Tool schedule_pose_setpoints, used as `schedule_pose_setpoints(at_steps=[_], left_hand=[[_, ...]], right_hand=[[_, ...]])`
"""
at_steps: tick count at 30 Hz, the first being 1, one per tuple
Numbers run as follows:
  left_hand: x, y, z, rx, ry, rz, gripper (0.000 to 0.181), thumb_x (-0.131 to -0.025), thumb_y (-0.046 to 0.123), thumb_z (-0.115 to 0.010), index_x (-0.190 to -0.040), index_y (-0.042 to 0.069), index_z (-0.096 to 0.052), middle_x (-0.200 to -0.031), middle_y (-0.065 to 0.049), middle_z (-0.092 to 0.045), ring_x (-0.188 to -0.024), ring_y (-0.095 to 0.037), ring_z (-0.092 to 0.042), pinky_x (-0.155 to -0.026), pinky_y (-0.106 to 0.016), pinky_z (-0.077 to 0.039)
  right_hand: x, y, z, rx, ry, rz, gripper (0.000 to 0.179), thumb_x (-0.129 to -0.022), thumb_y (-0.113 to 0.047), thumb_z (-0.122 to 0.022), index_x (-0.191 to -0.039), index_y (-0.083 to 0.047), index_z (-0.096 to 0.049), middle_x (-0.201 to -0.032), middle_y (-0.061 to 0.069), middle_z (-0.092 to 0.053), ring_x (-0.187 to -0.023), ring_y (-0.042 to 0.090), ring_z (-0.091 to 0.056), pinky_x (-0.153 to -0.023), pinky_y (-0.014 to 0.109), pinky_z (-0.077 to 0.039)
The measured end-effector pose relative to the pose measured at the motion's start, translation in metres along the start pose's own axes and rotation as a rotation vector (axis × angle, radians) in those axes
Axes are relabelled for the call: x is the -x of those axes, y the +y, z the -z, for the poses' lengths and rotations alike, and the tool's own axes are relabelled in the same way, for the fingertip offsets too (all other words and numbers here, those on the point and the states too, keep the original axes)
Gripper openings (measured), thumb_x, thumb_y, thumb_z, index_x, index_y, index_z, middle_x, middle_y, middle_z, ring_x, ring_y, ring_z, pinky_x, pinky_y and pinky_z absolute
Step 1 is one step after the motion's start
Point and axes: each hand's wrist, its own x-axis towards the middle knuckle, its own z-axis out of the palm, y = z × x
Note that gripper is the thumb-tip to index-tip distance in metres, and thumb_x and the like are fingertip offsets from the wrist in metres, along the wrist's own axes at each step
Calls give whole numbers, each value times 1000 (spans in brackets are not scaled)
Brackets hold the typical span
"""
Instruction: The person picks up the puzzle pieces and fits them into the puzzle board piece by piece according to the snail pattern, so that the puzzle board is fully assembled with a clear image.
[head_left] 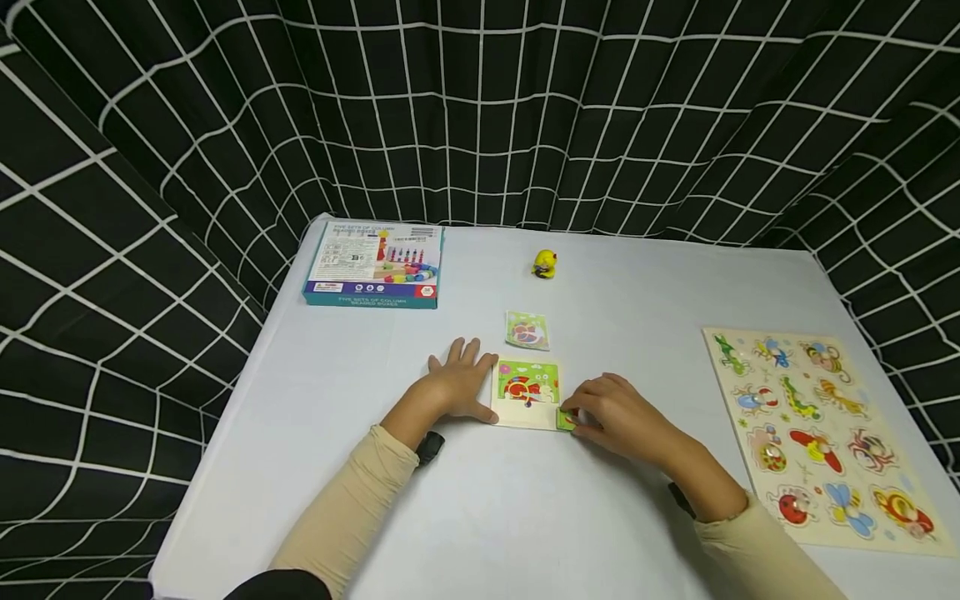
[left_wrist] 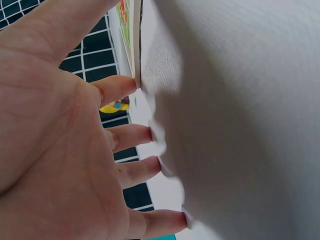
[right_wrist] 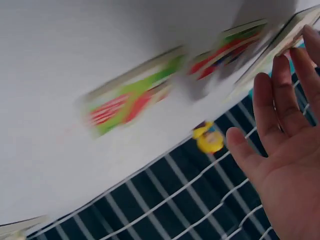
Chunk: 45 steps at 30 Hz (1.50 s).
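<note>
A small pale puzzle board (head_left: pixel 525 417) lies flat, a green picture with a red animal filling its upper part and bare wood along the bottom. My left hand (head_left: pixel 456 387) spreads its fingers on the table, thumb and index finger at the board's left edge. In the left wrist view those fingers are straight, the index fingertip right at the board (left_wrist: pixel 136 50). My right hand (head_left: pixel 618 417) pinches a small green puzzle piece (head_left: pixel 565 420) over the board's lower right corner. The right wrist view shows its fingers (right_wrist: pixel 287 95) at the board's edge, with blurred colourful pieces (right_wrist: pixel 132 107) nearby.
Just beyond the board lies a small picture card (head_left: pixel 527 331). A yellow duck toy (head_left: pixel 545 264) stands farther back. At the back left is a boxed bead set (head_left: pixel 372 265); a large wooden insect puzzle (head_left: pixel 813 400) occupies the right side. Gridded black cloth (head_left: pixel 480 108) surrounds the white table.
</note>
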Motion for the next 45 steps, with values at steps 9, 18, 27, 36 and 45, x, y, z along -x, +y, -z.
schedule_pose_setpoints(at_steps=[9, 18, 27, 36, 45], left_hand=[[-2, 4, 2, -26, -18, 9, 99, -75, 54, -78, -153, 18, -29, -161, -17, -12, -148, -39, -5, -106, -72, -21], [-3, 9, 0, -28, -24, 16, 99, -75, 57, -77, -153, 19, -29, -162, -15, -12, -148, -39, -5, -107, -71, -22], [-3, 9, 2, -41, -19, 26, 100, -74, 56, -78, -153, 19, -29, -161, -15, -12, -148, -37, -6, -107, -70, -22], [0, 8, 6, -42, -15, 23, 99, -74, 55, -78, -152, 19, -30, -161, -16, -13, -148, -38, -7, -106, -71, -22], [2, 6, 4, -20, -10, 19, 99, -73, 54, -79, -152, 18, -30, -161, -17, -14, -148, -39, -7, -106, -72, -22]], right_hand=[[-38, -25, -11, 43, -35, 99, 22, -77, -21, -83, -97, -19, -73, -98, -4, -67, -98, 21, -60, -102, 51, -39], [-50, -30, -18, 64, -11, 126, 22, -77, -22, -83, -97, -19, -73, -102, -3, -68, -103, 23, -60, -103, 55, -37], [-53, -35, -16, 82, -6, 125, 24, -79, -21, -81, -102, -19, -76, -103, -1, -67, -104, 24, -59, -105, 56, -35], [-56, -42, -20, 112, 30, 90, 16, -78, -20, -81, -93, -20, -77, -99, -3, -69, -99, 22, -60, -99, 45, -42], [-45, -45, -3, -10, -123, 39, 24, -86, -18, -74, -110, -19, -72, -112, -2, -69, -112, 26, -59, -103, 64, -32]])
